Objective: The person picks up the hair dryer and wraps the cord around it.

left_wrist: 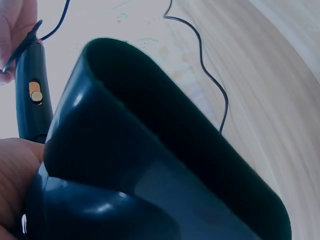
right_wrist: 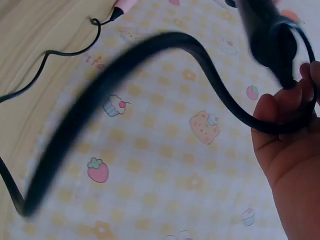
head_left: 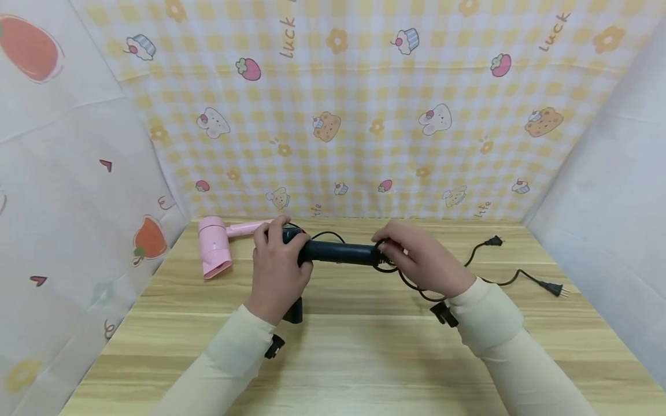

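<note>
My left hand point(head_left: 278, 271) grips the head of a dark blue-green hair dryer point(head_left: 340, 252), whose handle points to the right. In the left wrist view its wide, flat nozzle point(left_wrist: 115, 135) looms close, and a gold switch point(left_wrist: 36, 94) shows on the handle. At the handle's end, my right hand point(head_left: 424, 260) pinches the black power cord point(right_wrist: 175, 40). The right wrist view shows that cord bending in a loose curve beside the fingers. The dryer seems held above the table. Part of its head is hidden behind my left hand.
A pink hair dryer point(head_left: 214, 248) lies at the back left of the wooden table point(head_left: 354, 358). On the right lie two black plugs, one farther back point(head_left: 494, 241) and one nearer the right edge point(head_left: 552, 288). A checked cloth point(head_left: 364, 150) hangs behind the table.
</note>
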